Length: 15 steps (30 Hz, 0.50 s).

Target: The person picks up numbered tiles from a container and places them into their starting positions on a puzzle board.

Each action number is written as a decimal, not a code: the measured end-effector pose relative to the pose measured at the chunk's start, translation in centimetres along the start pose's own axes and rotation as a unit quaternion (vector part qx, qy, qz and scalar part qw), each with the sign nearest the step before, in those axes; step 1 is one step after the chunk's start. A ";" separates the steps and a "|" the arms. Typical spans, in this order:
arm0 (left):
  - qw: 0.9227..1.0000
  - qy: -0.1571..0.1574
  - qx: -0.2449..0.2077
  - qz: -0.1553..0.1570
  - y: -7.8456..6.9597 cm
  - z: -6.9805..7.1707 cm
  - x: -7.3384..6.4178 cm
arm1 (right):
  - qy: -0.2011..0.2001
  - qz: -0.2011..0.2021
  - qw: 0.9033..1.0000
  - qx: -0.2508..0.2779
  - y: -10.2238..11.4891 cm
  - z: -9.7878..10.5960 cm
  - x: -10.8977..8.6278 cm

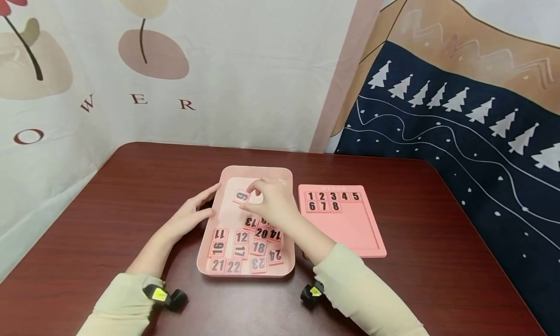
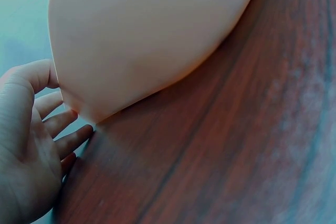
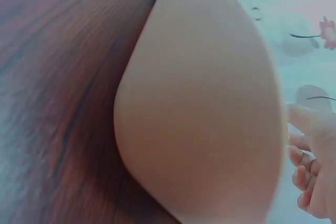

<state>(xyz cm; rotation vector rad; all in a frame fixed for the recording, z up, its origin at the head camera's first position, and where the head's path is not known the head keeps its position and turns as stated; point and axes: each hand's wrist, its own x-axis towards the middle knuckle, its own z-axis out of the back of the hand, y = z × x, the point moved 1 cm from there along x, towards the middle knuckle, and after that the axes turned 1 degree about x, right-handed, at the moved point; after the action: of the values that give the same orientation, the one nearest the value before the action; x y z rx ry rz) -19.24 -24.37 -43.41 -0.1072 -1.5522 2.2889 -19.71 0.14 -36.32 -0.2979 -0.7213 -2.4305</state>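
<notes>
A pink tray holds several number tiles, among them 11, 12, 17 and 21. Over its upper part my right hand has thumb and index finger at the edges of a number tile, its digit looking like a 6 or 9. That hand shows past the tray's wall in the right wrist view, its tile hidden there. Against the tray's left side rests my left hand, fingers extended. In the left wrist view the left hand's fingertips touch the tray's wall.
Right of the tray lies a pink board, tiles 1 to 5 in its top row and 6, 7, 8 below. Both stand on a dark red wooden table. Patterned cloths hang behind the table.
</notes>
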 end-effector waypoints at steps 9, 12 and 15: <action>1.000 0.001 -0.003 0.005 -0.1 -0.1 0.0 | -0.076 -0.027 0.997 -0.006 -2.1 3.1 -2.8; 1.000 0.002 -0.003 0.005 -0.2 -0.1 0.0 | -0.098 -0.032 0.995 -0.008 -3.1 4.1 -3.8; 1.000 0.001 -0.003 0.004 -0.2 -0.1 0.0 | -0.118 -0.043 0.992 -0.001 -4.2 4.9 -4.9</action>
<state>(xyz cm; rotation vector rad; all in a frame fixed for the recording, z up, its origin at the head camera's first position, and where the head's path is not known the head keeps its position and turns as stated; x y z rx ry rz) -19.20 -24.17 -43.30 -0.1172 -1.5607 2.2902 -18.02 8.02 -35.77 -0.5745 -0.8483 -2.5041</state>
